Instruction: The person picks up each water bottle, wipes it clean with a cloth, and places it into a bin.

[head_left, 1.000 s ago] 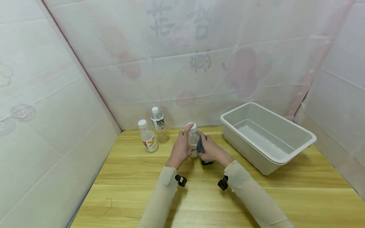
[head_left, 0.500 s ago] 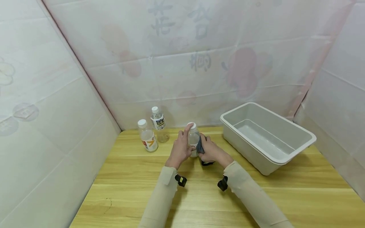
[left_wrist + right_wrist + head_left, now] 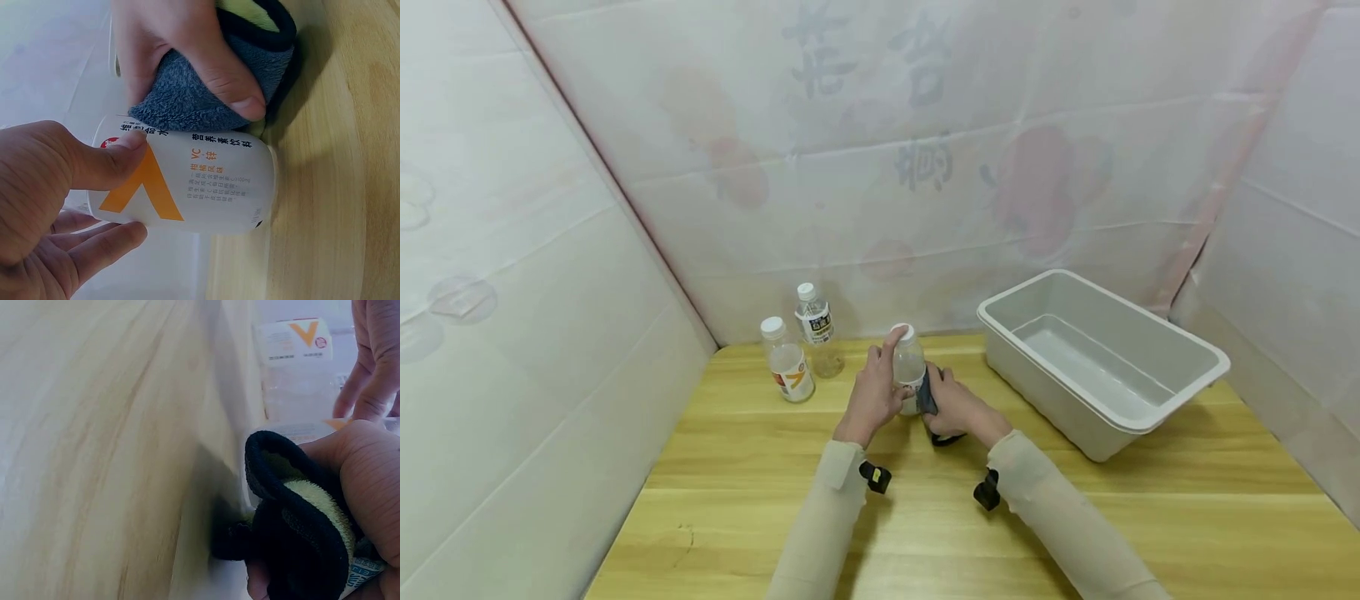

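A clear plastic bottle (image 3: 909,364) with a white cap and a white label stands upright on the wooden table (image 3: 760,500). My left hand (image 3: 874,394) grips it from the left, with the index finger up at the cap. In the left wrist view the thumb and fingers lie on the label (image 3: 215,181), which bears an orange V shape. From the other side, my right hand (image 3: 958,406) holds a folded blue-grey towel (image 3: 187,90) against the bottle. Its dark edging and yellow-green underside (image 3: 319,500) show in the right wrist view.
Two more capped bottles stand to the left: one with an orange-marked label (image 3: 792,371), the other slimmer with a dark-and-white label (image 3: 817,325). A grey plastic bin (image 3: 1037,400) sits at the right. Patterned cloth walls (image 3: 887,208) enclose the table's back and sides.
My right hand and the towel have slid slightly down along the bottle. The left hand keeps its grip, and the bottle stays in place.
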